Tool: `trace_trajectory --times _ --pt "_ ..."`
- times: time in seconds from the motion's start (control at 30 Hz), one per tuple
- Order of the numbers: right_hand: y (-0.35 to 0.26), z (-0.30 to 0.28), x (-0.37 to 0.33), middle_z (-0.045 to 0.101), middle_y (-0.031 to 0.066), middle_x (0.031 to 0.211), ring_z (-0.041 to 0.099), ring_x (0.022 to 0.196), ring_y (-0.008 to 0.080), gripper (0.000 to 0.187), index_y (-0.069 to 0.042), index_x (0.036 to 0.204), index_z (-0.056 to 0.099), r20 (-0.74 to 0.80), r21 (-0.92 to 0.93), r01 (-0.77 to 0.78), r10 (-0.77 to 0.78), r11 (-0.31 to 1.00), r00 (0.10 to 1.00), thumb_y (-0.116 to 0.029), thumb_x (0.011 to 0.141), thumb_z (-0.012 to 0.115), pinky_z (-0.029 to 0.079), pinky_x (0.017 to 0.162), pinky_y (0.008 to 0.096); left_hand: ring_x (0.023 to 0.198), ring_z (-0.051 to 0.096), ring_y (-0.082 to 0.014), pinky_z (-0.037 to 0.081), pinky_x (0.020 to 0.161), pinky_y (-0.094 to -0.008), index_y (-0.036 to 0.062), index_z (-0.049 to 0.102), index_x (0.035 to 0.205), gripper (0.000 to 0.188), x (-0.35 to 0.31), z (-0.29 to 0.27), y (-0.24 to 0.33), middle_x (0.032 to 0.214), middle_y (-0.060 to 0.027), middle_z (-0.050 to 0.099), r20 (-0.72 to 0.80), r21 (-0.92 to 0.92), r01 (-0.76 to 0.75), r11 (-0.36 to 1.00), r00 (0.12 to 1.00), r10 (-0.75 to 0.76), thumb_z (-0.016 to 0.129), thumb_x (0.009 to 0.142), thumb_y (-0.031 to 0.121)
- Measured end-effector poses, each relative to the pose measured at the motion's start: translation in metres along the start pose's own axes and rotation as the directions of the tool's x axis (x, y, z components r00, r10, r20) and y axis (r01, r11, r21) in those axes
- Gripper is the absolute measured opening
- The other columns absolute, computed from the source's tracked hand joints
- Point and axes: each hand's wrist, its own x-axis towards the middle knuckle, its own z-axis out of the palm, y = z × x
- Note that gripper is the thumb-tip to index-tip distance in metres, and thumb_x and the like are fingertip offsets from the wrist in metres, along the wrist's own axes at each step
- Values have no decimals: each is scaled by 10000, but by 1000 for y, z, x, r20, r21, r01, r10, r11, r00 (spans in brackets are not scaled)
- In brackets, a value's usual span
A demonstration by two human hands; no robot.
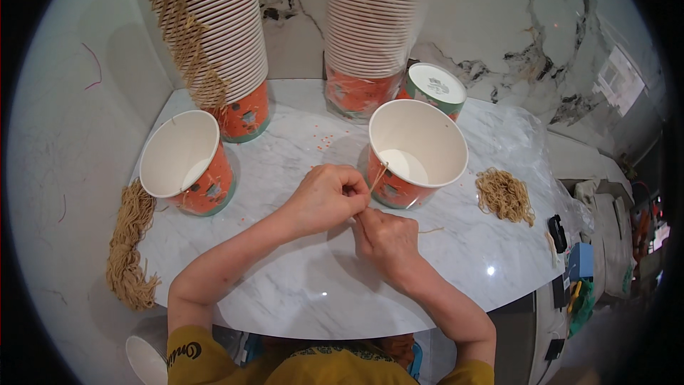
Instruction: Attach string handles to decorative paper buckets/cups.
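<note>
A thin tan string (pixel 378 177) runs from a hole near the rim of an orange paper bucket (pixel 385 192) with a white inside. My left hand (pixel 329 198) pinches this string just left of the bucket. Close below it, my right hand (pixel 388 244) is closed at the same string, its fingertips nearly meeting those of the left. A loose string end (pixel 432 230) sticks out past the right hand. The fingertips partly hide where the string passes between them. Upright, the bucket stands on the marbled table (pixel 299 299), its opening tipped toward me in view.
Another paper bucket (pixel 187 157) stands at the left, by a long tan string bundle (pixel 132 249) at the table edge. Two tall bucket stacks (pixel 228 36) (pixel 377 21) rise behind. A lidded tub (pixel 436 85) and a tangled string pile (pixel 504 196) are at the right.
</note>
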Motion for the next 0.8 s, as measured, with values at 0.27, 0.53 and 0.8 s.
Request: trace_trajectory --times 0.27,0.53,0.8 --pt "-8 -9 -4 659 77 666 670 542 223 270 16 994 684 109 -144 87 -72 986 991 -35 737 620 508 453 368 708 580 -50 485 632 -243 -21 706 856 89 -2 0 10 772 -8 677 -37 -45 87 995 995 -89 715 873 67" --pt "-16 -17 -9 647 100 648 673 539 204 267 72 946 663 193 -231 180 -136 956 972 -52 712 639 509 449 329 683 636 -102 527 645 -297 -44 710 837 156 4 5 2 745 -63 707 -80 -81 28 996 996 -34 706 832 112" --pt "-22 -24 -10 641 95 643 672 551 202 217 53 903 655 228 -236 205 -151 950 962 -56 716 640 501 445 331 688 630 -102 523 648 -296 -47 712 833 162 7 8 7 746 -55 709 -84 -113 52 992 995 -62 713 834 116"
